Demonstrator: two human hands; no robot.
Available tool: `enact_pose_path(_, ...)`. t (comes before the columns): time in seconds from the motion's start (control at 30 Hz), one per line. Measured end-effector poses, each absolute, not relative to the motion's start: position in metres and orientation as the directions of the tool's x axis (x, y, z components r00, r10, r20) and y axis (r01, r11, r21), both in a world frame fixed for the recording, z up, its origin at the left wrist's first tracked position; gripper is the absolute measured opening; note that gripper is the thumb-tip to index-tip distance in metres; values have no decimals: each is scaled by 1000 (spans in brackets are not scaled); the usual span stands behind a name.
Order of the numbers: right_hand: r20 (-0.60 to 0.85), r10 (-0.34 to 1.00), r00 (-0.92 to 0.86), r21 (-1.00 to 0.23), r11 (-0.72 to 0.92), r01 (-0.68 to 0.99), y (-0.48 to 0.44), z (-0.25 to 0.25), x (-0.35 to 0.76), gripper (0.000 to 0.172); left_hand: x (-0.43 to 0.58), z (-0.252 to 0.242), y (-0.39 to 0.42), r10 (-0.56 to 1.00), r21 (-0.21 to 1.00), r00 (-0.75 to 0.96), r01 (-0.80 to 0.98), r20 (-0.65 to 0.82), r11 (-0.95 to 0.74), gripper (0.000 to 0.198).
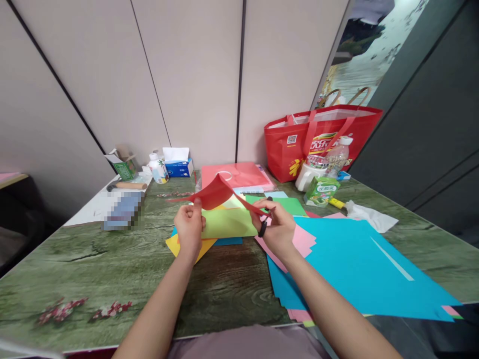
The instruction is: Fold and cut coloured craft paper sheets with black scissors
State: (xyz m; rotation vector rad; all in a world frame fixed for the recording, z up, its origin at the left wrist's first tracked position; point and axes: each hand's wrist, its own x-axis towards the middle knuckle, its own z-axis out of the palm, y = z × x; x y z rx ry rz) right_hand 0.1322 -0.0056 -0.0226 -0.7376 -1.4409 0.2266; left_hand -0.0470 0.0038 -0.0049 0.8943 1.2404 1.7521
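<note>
A folded sheet of red paper [215, 193] is raised above the table, its crease pointing up. My left hand [190, 227] is closed on its left side, thumb on top. At its right side, my right hand [277, 227] is closed around scissors [263, 228]; only their black handle loops show, and the blades are hidden. The red sheet's right edge touches the fingers of this hand. Beneath lies light green paper [228, 223], with yellow paper [204, 251] poking out at the lower left. Pink sheets [303, 239] lie beside my right hand.
Large blue sheets [348, 264] cover the table's right side and overhang its front edge. A red bag [284, 154], a white mug [310, 174], a plastic bottle [340, 154] and a green carton [322, 191] stand back right. A tissue box [180, 168] and a hammer [127, 185] are left.
</note>
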Motion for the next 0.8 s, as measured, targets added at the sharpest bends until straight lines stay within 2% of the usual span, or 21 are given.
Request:
enact_pose_path(0.1,892,450,39,-429,818,382,-5,-23,134,33,-48,5,1,989,918,-144,-388,30,-84,53)
enact_pose_path(0.17,922,385,-35,-331,835,439,-4,-23,135,39,-46,10,-3,995,893,78,-451,59,-18,74)
enact_pose_path(0.23,937,337,-94,-255,842,476,-4,-23,137,42,-46,13,-9,968,884,224,-467,115,3,89)
enact_pose_path(0.33,940,303,-159,-185,840,509,-2,-22,140,42,-50,17,-15,921,875,377,-474,98,101,96)
enact_pose_path(0.43,935,291,-204,-139,828,544,-2,-21,142,42,-58,20,-15,882,807,470,-538,48,243,98)
enact_pose_path(0.53,922,285,-263,-85,811,579,-1,-19,145,39,-65,21,-10,856,710,515,-587,-44,389,84)
enact_pose_path(0.67,920,250,-301,-14,790,613,-1,-16,150,34,-63,19,-5,859,624,457,-608,-230,490,45)
enact_pose_path(0.73,936,233,-263,-19,781,624,-1,-16,152,35,-59,17,-6,872,607,396,-629,-287,485,34)
enact_pose_path(0.8,958,234,-169,-78,773,629,-1,-14,153,38,-55,17,-8,880,610,367,-635,-301,474,26)
